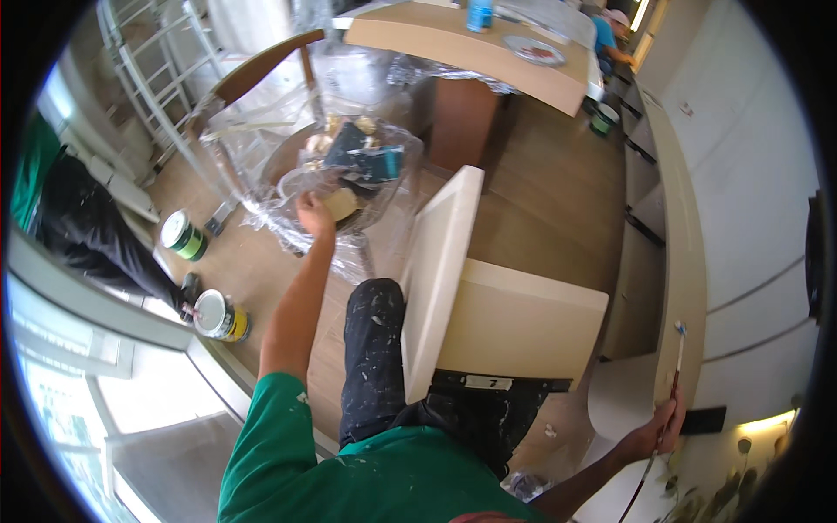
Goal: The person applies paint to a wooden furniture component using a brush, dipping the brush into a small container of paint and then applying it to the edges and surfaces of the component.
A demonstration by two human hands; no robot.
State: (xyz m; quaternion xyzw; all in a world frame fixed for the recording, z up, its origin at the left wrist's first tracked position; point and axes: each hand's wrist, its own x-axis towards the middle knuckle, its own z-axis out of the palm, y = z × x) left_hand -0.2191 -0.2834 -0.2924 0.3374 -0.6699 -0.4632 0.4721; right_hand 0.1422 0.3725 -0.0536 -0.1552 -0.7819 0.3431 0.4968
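My left hand point(316, 216) reaches over a chair wrapped in clear plastic point(261, 196), its fingers closed at the edge of a tan rectangular pad point(342, 205). Beside the pad on the seat lie a dark teal packet point(379, 163) and several crumpled pale pieces point(316, 146). Far to the right, my right hand point(664, 427) grips a thin paintbrush point(677, 366) with a dark red handle. The brush points away from me, its pale tip over the long beige ledge point(684, 261). A cream panel point(445, 270) stands upright before my knee, beside an open cream drawer-like front point(523, 327).
Two paint buckets point(183, 235) point(218, 315) stand on the floor at left, near a person in dark trousers point(96, 218). A metal ladder point(161, 78) rises behind the chair. A cardboard-covered table point(436, 35) is ahead; another person point(608, 44) works beyond it.
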